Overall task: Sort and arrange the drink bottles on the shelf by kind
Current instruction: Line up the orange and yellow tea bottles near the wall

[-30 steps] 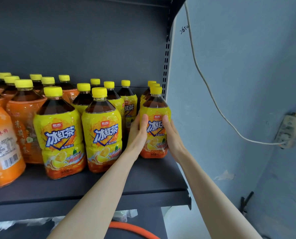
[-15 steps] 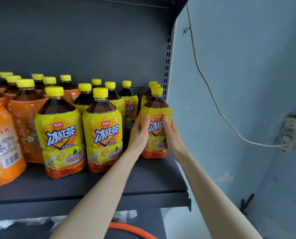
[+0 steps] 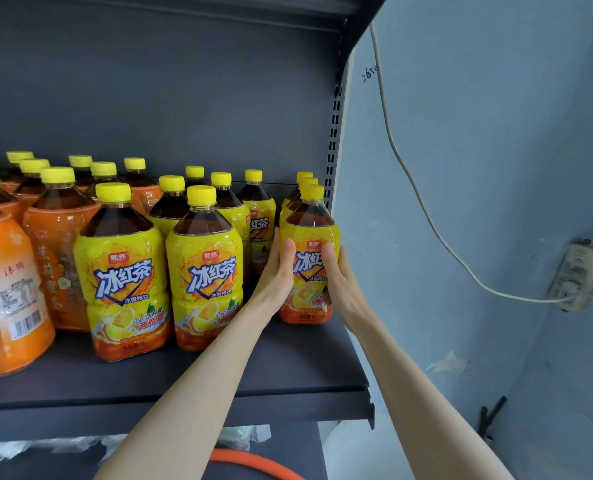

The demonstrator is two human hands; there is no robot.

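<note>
Curls fingers of left hand [image 3: 276, 271] and right hand [image 3: 344, 289] round yellow-capped, yellow-labelled plastic tea bottle [image 3: 308, 266], upright at right end of dark grey metal shelf [image 3: 288, 370]. Hemmed by matching bottles [image 3: 205, 271] left and behind, blue wall [image 3: 478, 168] right.

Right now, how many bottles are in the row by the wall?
3. The front bottle is held by the left hand and right hand; the second and third stand behind it, mostly caps showing. More may hide.

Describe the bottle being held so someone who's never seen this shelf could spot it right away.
Find the right end of the dark shelf, beside the blue wall. The yellow-labelled tea bottle stands at the front of the rightmost row there. It alone is gripped between the left hand and the right hand.
</note>
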